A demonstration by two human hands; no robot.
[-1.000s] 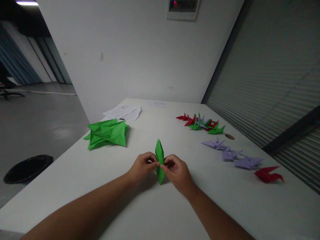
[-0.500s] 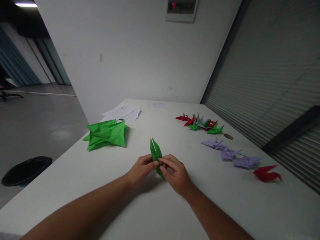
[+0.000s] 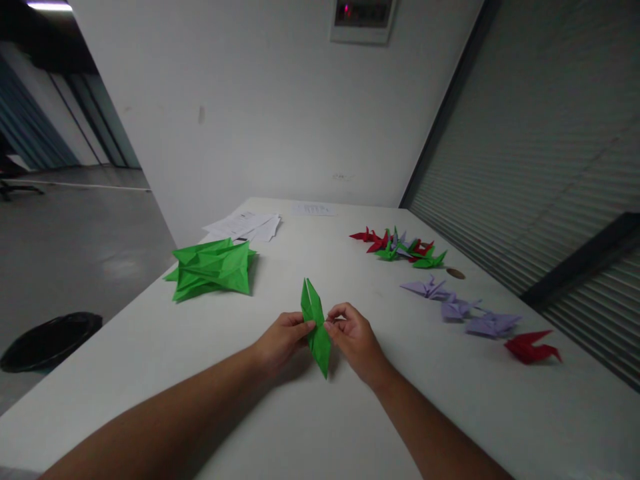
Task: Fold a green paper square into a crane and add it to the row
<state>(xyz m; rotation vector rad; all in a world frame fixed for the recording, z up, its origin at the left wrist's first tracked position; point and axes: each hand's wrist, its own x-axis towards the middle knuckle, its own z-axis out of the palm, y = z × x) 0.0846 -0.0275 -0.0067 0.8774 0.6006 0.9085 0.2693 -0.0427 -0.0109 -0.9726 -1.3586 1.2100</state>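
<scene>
A narrow, diamond-shaped piece of folded green paper [image 3: 319, 340] is held up above the table, its split points at the top and a single point at the bottom. My left hand [image 3: 283, 339] pinches it at its left edge, thumb in front. On the opposite edge, my right hand [image 3: 353, 338] is closed with thumb and index finger at the paper's middle. The fingers behind the paper are hidden.
On the white table [image 3: 240, 427], creased green paper sheets [image 3: 213, 269] lie left, with printed papers [image 3: 247, 227] behind. Purple paper cranes [image 3: 493, 325], a red crane [image 3: 533, 347] and a mixed crane pile [image 3: 395, 245] sit right. A black-lined bin [image 3: 50, 341] stands left.
The green paper has turned so that more of its lower half shows. My right hand has shifted slightly right, from across the paper's front to its right edge. My left hand keeps its pinch.
</scene>
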